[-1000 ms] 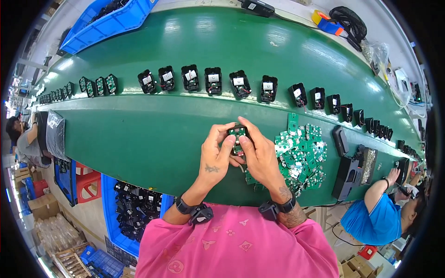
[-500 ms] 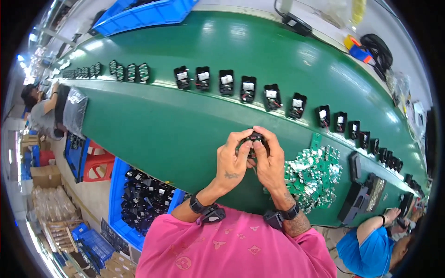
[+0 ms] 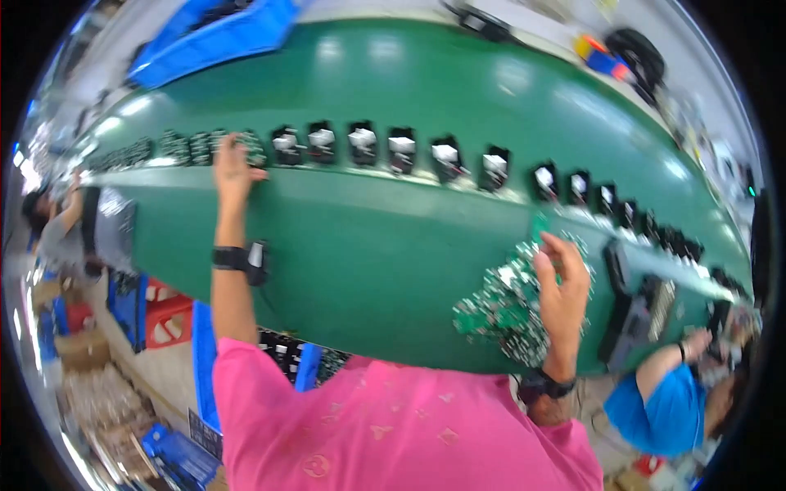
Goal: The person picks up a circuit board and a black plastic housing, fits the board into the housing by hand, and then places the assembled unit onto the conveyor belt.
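My left hand (image 3: 237, 168) reaches out to the row at the far left, fingers stretched and thumb apart. Beside its fingers stands a small black-framed unit with a green circuit board (image 3: 253, 149); motion blur hides whether they touch. My right hand (image 3: 563, 282) hangs over a heap of loose green circuit boards (image 3: 508, 307), its thumb and fingers apart with nothing visible between them. Several black housings (image 3: 361, 144) with white blocks and thin wires stand along the row to the right of my left hand.
More black housings (image 3: 579, 187) continue toward the right. Dark grey equipment (image 3: 626, 327) lies beyond the board heap. A blue bin (image 3: 217, 37) sits at the back left. Another blue bin (image 3: 307, 367) is below the near edge. Co-workers sit at the far left and at right, in a blue top (image 3: 659, 409).
Both hands were together at the middle around a small black unit. They have parted: left to the far-left row, right over the board heap. A green-board unit now stands beside the first black housing.
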A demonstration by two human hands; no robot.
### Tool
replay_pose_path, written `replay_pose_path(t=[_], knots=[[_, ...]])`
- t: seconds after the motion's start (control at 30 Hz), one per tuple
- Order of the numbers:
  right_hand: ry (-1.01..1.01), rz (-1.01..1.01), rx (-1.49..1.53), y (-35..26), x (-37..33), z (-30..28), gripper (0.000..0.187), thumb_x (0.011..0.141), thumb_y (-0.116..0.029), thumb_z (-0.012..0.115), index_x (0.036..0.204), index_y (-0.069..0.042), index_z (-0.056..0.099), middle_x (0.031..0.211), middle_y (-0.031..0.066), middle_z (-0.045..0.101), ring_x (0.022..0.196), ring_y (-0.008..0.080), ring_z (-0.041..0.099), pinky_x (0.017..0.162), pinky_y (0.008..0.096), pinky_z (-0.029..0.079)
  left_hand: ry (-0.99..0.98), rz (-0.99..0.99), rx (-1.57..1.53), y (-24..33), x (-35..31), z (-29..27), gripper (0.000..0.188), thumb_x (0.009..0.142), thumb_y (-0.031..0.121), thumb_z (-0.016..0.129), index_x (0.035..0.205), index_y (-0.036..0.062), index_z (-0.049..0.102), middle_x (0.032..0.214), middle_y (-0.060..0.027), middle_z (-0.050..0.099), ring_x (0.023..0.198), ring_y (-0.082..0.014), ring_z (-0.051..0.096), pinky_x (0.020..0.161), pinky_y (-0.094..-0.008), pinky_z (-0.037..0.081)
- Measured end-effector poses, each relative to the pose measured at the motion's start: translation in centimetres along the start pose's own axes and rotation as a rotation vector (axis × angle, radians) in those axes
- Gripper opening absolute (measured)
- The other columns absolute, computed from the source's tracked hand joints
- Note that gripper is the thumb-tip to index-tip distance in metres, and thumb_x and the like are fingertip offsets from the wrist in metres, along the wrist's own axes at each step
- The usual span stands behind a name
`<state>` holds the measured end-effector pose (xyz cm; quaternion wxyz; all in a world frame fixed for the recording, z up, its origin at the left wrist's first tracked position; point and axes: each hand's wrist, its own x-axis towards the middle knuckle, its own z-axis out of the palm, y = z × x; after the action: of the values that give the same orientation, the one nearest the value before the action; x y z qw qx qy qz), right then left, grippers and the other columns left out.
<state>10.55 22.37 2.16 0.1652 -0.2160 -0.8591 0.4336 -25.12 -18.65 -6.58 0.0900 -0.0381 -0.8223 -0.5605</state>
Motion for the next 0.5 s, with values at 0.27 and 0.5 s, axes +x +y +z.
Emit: replay_pose_path(t=[0.27, 0.5], knots=[[-0.473, -0.431, -0.447, -1.9, -3.0, 0.3, 0.047, 0.067, -0.016, 0.085, 0.111, -0.012, 0.070, 0.120, 0.0102, 0.055, 0.114, 0.0342, 0.048, 0.092, 0.0470, 0.041, 0.224, 0.682, 0.740, 1.3, 1.5, 0.8, 0.046, 0.093, 0.018, 0.060, 0.135, 0.0011, 0.052, 0.102, -0.0191, 0.070, 0.078, -0.0344, 0.069, 0.077, -0.0416, 0.056], [-0.691, -0.604, -0.562, -1.0, -3.5, 1.4, 0.049, 0.070, -0.023, 0.083, 0.115, -0.014, 0.068, 0.121, 0.0076, 0.054, 0.116, 0.0322, 0.047, 0.095, 0.0479, 0.036, -0.381, 0.516, 0.674, 5.0, -1.4, 3.6, 0.079, 0.074, 0.023, 0.082, 0.142, 0.0038, 0.047, 0.146, -0.0194, 0.048, 0.129, -0.0368, 0.052, 0.107, -0.0413, 0.043]])
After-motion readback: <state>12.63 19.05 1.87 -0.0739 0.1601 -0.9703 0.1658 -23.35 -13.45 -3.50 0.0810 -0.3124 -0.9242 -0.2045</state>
